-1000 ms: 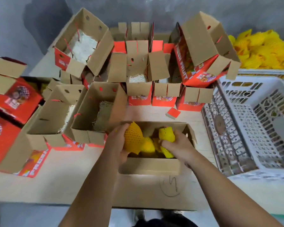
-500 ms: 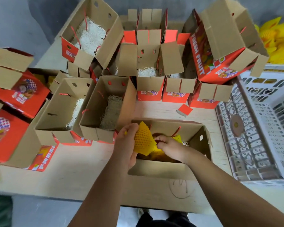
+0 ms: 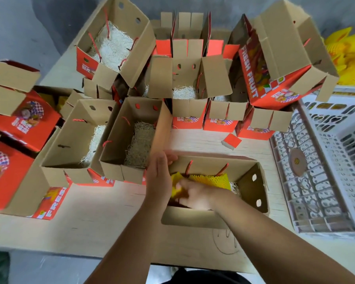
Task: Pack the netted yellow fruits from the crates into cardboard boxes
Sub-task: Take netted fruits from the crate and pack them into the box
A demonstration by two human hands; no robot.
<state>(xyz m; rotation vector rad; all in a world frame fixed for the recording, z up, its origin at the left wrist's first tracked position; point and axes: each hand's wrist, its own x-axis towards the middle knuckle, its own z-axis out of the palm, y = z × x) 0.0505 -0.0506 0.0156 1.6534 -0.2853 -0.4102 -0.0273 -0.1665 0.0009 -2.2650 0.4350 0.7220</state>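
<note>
Right hand [image 3: 195, 194]: fingers curled on a netted yellow fruit [image 3: 177, 184] inside the open cardboard box [image 3: 252, 181] | Left hand [image 3: 159, 175]: fingers straight, flat against the fruit's left side at the box wall | Right of grip: more netted fruit [image 3: 210, 179] on straw | Far right: white plastic crate [image 3: 324, 171] | Left: straw-lined boxes [image 3: 131, 138]

Under the right hand [image 3: 195, 196], the netted fruits [image 3: 210, 179] are bright yellow with a diamond mesh pattern. The box [image 3: 248, 193] around them is plain brown cardboard with red twisted cord handles [image 3: 221, 171]. Beyond the left hand [image 3: 159, 177], boxes [image 3: 258, 78] show red printed sides with white lettering. Right of the hands, the crate [image 3: 316, 181] is white lattice.
</note>
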